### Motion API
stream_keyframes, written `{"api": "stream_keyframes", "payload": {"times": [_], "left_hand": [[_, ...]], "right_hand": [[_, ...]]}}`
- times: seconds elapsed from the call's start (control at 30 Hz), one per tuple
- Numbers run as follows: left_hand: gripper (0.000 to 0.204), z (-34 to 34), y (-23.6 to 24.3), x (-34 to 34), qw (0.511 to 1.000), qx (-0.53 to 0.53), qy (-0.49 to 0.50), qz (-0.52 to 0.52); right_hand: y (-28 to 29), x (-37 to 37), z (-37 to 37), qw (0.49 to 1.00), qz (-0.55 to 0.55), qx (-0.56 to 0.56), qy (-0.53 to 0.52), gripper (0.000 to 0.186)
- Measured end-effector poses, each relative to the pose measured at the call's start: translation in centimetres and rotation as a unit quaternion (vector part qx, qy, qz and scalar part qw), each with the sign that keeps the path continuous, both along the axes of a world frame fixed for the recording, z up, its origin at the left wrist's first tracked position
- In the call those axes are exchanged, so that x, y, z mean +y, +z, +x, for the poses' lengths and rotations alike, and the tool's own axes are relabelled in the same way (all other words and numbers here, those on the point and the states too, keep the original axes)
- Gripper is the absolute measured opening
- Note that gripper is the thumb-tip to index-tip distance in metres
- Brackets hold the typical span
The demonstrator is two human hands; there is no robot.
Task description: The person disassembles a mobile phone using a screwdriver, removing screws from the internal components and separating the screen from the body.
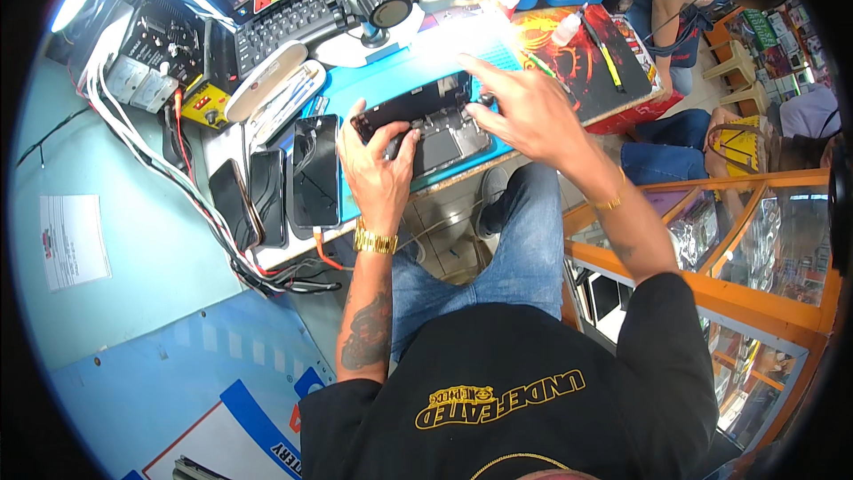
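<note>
An opened smartphone [449, 144] lies on the blue work mat [355, 89], its inner parts bare under bright light. Along its far side stands a dark panel [416, 100], tilted up from the body. My left hand [378, 164] is closed around the phone's left end, thumb and fingertips pressed in over the inner parts. At the right end is my right hand [533, 116], with the index finger stretched forward and the thumb low by the phone's edge. Something small and dark shows between its fingers; its kind cannot be made out.
Left of the mat lie a dark phone [315, 173] with an orange cable and more phones [267, 196]. Behind are an open case of tools [275, 89], a keyboard [284, 40] and a microscope [382, 4]. A yellow-handled tool [609, 62] and small bottle [565, 31] lie right.
</note>
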State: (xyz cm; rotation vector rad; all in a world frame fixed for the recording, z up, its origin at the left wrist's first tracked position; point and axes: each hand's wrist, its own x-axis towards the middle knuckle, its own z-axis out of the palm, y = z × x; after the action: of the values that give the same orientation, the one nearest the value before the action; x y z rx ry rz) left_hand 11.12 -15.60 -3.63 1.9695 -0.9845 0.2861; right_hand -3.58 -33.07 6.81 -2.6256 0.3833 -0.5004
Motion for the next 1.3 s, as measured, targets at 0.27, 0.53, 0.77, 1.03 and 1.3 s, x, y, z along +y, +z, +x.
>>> {"api": "stream_keyframes", "payload": {"times": [0.27, 0.53, 0.77, 1.03, 1.3], "left_hand": [[0.014, 0.4, 1.0, 0.7, 0.980, 0.170, -0.077, -0.066], [0.012, 0.8, 0.4, 1.3, 0.965, 0.228, -0.086, -0.100], [0.014, 1.0, 0.5, 1.6, 0.965, 0.225, -0.096, -0.092], [0.020, 0.7, 1.5, 1.6, 0.974, 0.193, -0.109, -0.046], [0.032, 1.0, 1.7, 1.7, 0.974, 0.182, -0.127, -0.042]], "right_hand": [[-7.0, -3.0, -8.2, 0.837, 0.421, -0.293, -0.191, 0.068], [-9.5, -3.3, -8.3, 0.849, 0.396, -0.277, -0.213, 0.066], [-9.4, -3.3, -8.0, 0.860, 0.393, -0.258, -0.200, 0.065], [-9.2, -2.9, -8.0, 0.863, 0.380, -0.264, -0.202, 0.065], [-8.4, 0.6, -5.2, 0.824, 0.463, -0.295, -0.137, 0.069]]}}
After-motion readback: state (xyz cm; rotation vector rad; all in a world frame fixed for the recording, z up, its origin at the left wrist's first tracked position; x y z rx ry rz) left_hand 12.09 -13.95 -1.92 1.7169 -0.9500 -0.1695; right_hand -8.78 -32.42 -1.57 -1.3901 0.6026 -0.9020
